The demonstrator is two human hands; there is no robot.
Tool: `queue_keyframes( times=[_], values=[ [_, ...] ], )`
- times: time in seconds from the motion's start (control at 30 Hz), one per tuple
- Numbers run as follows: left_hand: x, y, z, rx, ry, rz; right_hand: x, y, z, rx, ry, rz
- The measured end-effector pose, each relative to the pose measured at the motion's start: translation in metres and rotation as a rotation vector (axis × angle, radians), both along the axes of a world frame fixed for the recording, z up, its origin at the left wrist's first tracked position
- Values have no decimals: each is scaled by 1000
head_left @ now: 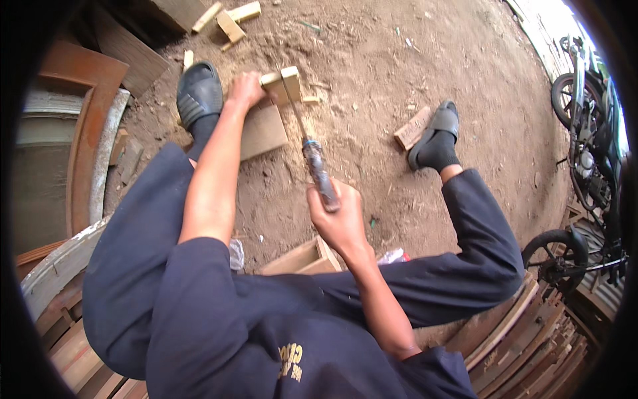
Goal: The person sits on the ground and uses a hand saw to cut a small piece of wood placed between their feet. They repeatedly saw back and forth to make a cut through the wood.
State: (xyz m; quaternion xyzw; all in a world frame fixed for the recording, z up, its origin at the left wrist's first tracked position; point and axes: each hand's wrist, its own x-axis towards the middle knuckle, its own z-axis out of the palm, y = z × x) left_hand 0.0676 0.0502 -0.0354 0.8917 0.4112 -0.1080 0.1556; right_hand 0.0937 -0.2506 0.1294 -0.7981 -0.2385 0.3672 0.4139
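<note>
My right hand (335,206) grips the dark, wrapped handle (316,166) of a long, narrow blade (296,110), whose far end meets a pale wooden block (272,83) ahead of me. My left hand (246,86) is closed at the left end of that block, its fingers partly hidden. The block rests on or just above a flat light-brown board (261,133) lying on the dirt, with small pale offcuts (310,100) beside it.
My sandalled feet (199,93) (435,136) flank the work, a brick-like piece (411,126) by the right. Framed panels (100,80) lean at left; wood scraps (229,26) lie behind. Motorbikes (585,159) stand at right above stacked planks (512,332). An open wooden box (292,263) sits near me.
</note>
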Motion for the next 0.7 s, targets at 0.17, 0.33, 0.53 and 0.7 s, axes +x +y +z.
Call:
queue_keyframes(
  times=[0.17, 0.33, 0.53, 0.7],
  values=[
    [-1, 1, -4, 47, 5, 16, -15, -58, 16, 121, 37, -44],
    [3, 4, -12, 38, -43, -35, -13, 20, -3, 104, 3, -48],
    [14, -2, -12, 102, -6, -14, -5, -42, 9, 52, 90, -65],
    [6, 11, -14, 38, -30, -8, -15, -38, 5, 95, 96, -84]
  ],
)
